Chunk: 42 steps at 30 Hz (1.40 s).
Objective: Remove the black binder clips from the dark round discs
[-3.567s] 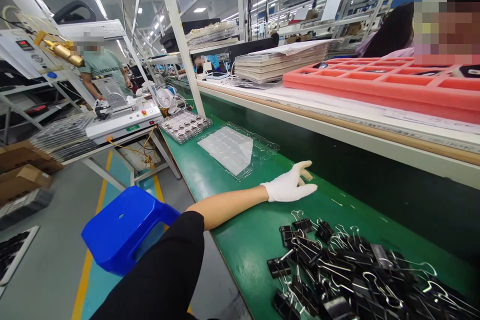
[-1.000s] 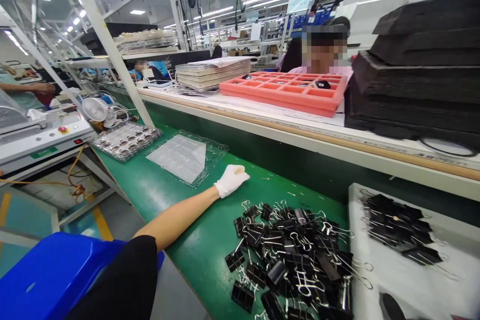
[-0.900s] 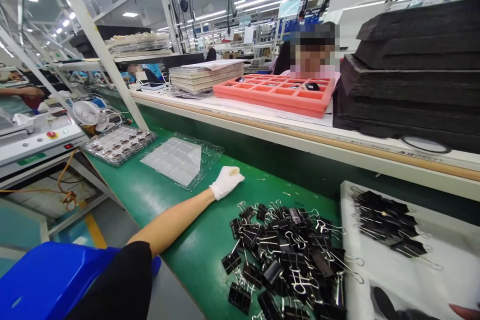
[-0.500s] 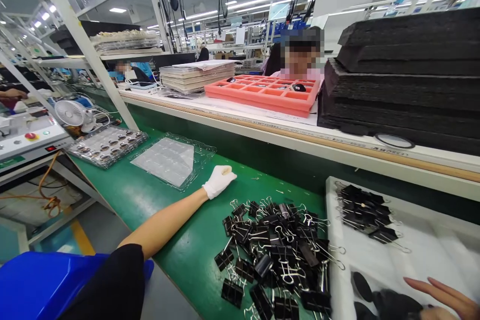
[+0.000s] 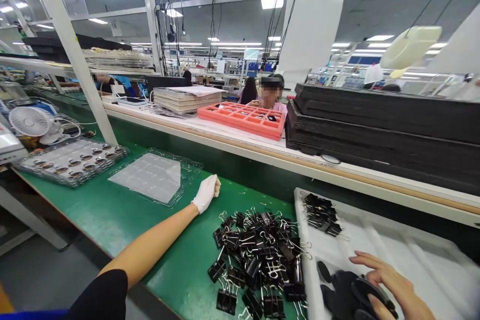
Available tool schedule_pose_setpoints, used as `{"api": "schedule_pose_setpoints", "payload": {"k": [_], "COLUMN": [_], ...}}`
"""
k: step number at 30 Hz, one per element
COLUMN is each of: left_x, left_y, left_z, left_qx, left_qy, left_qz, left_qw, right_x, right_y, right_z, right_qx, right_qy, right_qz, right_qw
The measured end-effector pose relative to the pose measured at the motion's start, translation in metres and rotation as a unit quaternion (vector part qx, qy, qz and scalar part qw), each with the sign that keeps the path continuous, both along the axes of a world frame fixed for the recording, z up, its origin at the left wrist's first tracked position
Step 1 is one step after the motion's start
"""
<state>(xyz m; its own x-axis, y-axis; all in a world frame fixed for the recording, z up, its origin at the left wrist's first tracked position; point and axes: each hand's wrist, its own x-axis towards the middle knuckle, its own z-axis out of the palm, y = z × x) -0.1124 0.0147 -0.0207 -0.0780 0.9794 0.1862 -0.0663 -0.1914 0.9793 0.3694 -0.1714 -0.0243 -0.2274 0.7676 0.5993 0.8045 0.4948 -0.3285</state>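
My left hand (image 5: 207, 194), in a white glove with bare fingertips, is at the green tabletop between a clear plastic tray (image 5: 146, 177) and a heap of black binder clips (image 5: 258, 260). Its fingers are curled in, and whatever they may hold is hidden. At the lower right, my right hand (image 5: 393, 282) is at a pile of round black discs (image 5: 339, 292). Its thumb lies across one black disc (image 5: 365, 291), with a bent finger behind that disc and another finger stretched out. More binder clips (image 5: 320, 214) lie at the far end of the white foam tray (image 5: 302, 240).
Clear trays holding round parts (image 5: 75, 160) are stacked on the left, near a white fan (image 5: 32, 122). A raised white shelf (image 5: 232, 147) crosses behind, bearing a red compartment tray (image 5: 240, 122) and black foam slabs (image 5: 375, 135). A person (image 5: 272, 92) sits beyond it.
The view has tilted up and turned right. My right hand has come further into view, with its thumb on a black disc. My left hand is still closed near the same spot on the table.
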Motion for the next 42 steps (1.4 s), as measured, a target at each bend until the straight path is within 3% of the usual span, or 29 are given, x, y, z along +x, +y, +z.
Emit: {"api": "schedule_pose_setpoints", "payload": {"k": [8,14,20,28,34,37,42], "left_x": [-0.008,-0.006,-0.003,0.001,-0.001,-0.002,-0.002], "left_y": [0.002,-0.002,-0.004,-0.008,-0.009,-0.008,-0.007], "left_z": [-0.003,-0.001,0.004,0.015,0.015,0.013,0.012], "left_qx": [-0.002,-0.036,-0.070,-0.071,-0.061,-0.060,-0.058], "left_qy": [-0.037,-0.030,0.013,0.026,0.059,0.063,0.057], "left_qz": [0.022,0.002,0.004,-0.005,-0.008,-0.014,-0.015], "left_qw": [0.999,0.999,0.997,0.997,0.996,0.996,0.997], "right_x": [-0.013,-0.016,-0.026,-0.033,-0.036,-0.038,-0.039], "right_y": [-0.006,-0.011,-0.018,-0.022,-0.025,-0.025,-0.024], "right_z": [0.026,0.026,0.037,0.047,0.044,0.041,0.040], "right_qx": [-0.021,-0.007,-0.010,0.006,-0.099,-0.120,-0.078], "right_qy": [0.102,0.114,0.046,0.052,0.150,0.152,0.119], "right_qz": [-0.038,-0.107,-0.055,-0.066,-0.022,-0.032,-0.077], "right_qw": [0.994,0.988,0.997,0.996,0.984,0.981,0.987]}}
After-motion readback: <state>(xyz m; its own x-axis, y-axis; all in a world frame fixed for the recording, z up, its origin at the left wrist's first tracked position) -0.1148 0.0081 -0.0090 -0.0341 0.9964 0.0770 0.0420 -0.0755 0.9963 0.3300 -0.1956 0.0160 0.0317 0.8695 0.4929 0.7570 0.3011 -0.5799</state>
